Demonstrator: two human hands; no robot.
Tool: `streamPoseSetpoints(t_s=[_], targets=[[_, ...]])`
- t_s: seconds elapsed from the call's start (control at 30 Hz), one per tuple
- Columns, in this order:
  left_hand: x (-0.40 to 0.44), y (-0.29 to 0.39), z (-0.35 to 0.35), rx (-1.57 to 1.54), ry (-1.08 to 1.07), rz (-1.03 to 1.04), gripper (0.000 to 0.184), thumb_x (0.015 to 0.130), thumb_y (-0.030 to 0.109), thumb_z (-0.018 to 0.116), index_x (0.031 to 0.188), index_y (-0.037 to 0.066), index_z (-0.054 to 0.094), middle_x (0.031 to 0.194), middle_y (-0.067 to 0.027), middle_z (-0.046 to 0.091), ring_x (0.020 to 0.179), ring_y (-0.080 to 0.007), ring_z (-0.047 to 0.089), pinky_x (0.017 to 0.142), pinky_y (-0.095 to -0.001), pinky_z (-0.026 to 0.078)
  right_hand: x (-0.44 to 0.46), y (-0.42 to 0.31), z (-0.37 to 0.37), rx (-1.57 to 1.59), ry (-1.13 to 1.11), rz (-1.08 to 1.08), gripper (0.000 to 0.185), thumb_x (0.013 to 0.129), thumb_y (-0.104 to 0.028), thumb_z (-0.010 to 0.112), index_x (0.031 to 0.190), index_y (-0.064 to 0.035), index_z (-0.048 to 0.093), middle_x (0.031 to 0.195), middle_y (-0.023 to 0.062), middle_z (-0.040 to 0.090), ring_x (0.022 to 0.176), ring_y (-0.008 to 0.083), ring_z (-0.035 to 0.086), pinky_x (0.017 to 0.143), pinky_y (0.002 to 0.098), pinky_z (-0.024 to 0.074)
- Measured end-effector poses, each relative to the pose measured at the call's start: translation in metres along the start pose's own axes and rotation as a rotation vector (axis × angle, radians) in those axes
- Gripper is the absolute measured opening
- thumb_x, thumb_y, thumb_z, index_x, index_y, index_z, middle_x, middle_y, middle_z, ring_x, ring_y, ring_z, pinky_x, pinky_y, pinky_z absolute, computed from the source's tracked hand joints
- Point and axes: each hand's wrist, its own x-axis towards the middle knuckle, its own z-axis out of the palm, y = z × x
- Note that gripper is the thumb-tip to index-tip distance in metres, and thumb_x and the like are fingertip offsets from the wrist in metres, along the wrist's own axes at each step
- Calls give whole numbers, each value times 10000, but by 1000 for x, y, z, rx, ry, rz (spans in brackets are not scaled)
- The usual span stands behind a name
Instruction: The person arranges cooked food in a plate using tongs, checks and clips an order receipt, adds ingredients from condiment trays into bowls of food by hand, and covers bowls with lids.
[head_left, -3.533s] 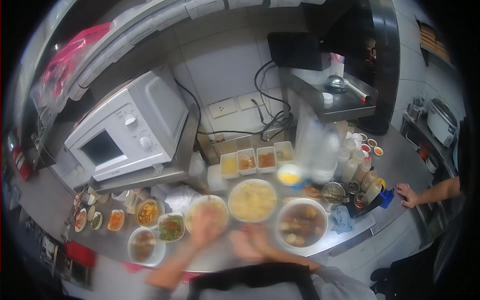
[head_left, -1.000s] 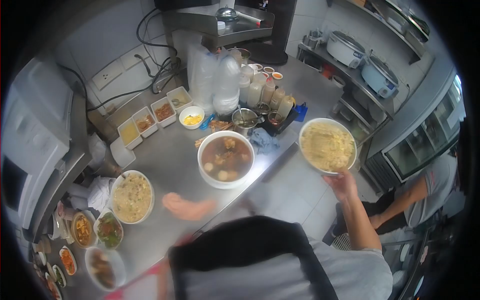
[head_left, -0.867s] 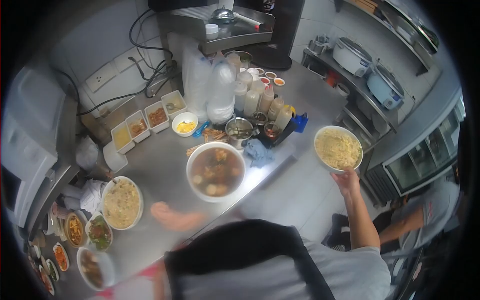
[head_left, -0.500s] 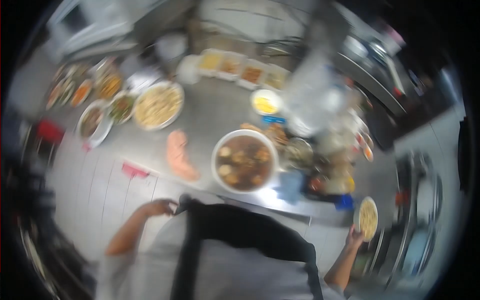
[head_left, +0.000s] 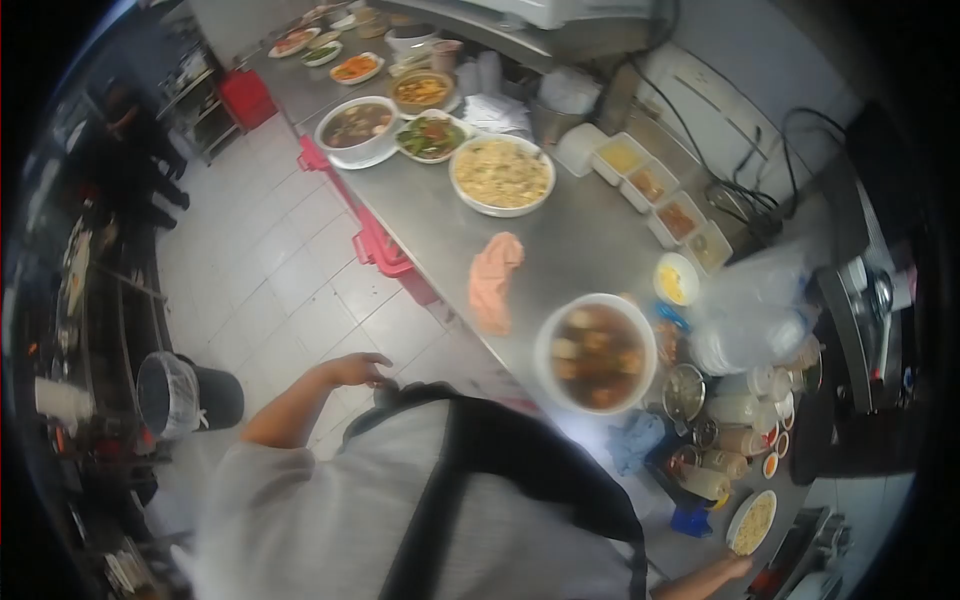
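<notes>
My right hand [head_left: 736, 566] grips the rim of a white bowl [head_left: 752, 524] of pale yellow food, held out at the right end of the counter. Nothing is in my left hand [head_left: 360, 370], which hangs in front of my apron with its fingers apart. A big white bowl of brown soup [head_left: 597, 354] with pale chunks stands at the counter's near edge. Left of it lies a crumpled pink cloth [head_left: 496, 283]. A blue cloth [head_left: 636, 442] sits between the soup and the jars.
Along the steel counter [head_left: 420, 205] stand a large bowl of yellow food [head_left: 502, 174], a soup bowl [head_left: 357, 132] and several dishes. Topping tubs [head_left: 648, 184] line the back. Jars [head_left: 703, 475] crowd the right. A lined bin [head_left: 170, 395] and another person [head_left: 140, 150] are at left.
My view has turned left, so the counter things appear farther right and the bin and another person now show. The bowl stays in my right hand; my left hand remains without anything.
</notes>
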Motion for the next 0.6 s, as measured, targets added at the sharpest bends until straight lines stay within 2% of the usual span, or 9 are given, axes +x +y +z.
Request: streamPoseSetpoints(t_s=[0.17,0.23,0.3,0.37,0.4,0.43,0.47,0.5,0.6], targets=[[-32,-84,-17,242,194,79,407,813,226,563,1185,63,542,1039,-140,632,878,-247,611,805,-352,470,-180,-86,64,176,48,-829,592,914,-364,526,1388,-138,253,1288,77,425,1012,232,486,789,354,477],[-52,-115,-25,351,270,62,414,817,244,584,1196,86,534,1023,-148,636,903,-264,609,825,-365,463,-276,-93,95,200,-101,-1315,511,969,-339,412,1374,-70,255,1292,81,424,1044,220,488,784,313,477],[-79,-139,-35,395,333,1,437,828,194,595,1246,112,496,936,-142,670,891,-266,633,802,-351,478,-390,-85,126,383,-183,-1343,511,991,-350,340,1379,-36,233,1306,84,418,1084,211,487,793,305,474],[-106,-175,-42,295,466,-40,446,810,204,611,1236,127,505,766,-127,662,759,-255,645,709,-342,491,-459,-64,151,627,-469,-1406,544,983,-403,331,1408,-86,211,1326,80,407,1144,201,467,828,313,470],[-132,-178,-48,193,466,-84,448,807,201,611,1237,131,504,723,-120,655,719,-254,643,684,-340,492,-501,-53,157,639,-613,-1425,513,980,-409,328,1427,-194,199,1344,77,396,1198,194,417,904,355,455],[-155,-183,-50,92,460,-126,451,804,198,610,1238,136,503,679,-114,647,679,-252,642,659,-337,493,-536,-43,172,847,-669,-1442,432,945,-292,394,1242,19,359,1223,250,440,1157,379,443,884,576,458],[-172,-191,-54,71,466,-196,519,759,155,655,1250,131,490,937,-203,643,877,-330,622,777,-399,478,-571,-32,175,846,-713,-1467,438,949,-317,389,1224,23,353,1168,243,472,1097,374,487,854,550,487],[-181,-206,-53,7,518,-180,565,752,161,664,1279,147,460,955,-206,641,899,-339,617,794,-398,475,-607,-25,176,837,-745,-1496,447,954,-342,384,1205,27,347,1113,236,505,1037,370,531,824,523,516],[-199,-259,-47,-214,549,4,784,715,161,699,1395,196,309,1120,-220,594,1055,-382,556,897,-401,442,-688,-21,197,865,-738,-1666,582,933,-452,378,1301,-2,380,1303,239,410,1088,337,514,810,509,509]])
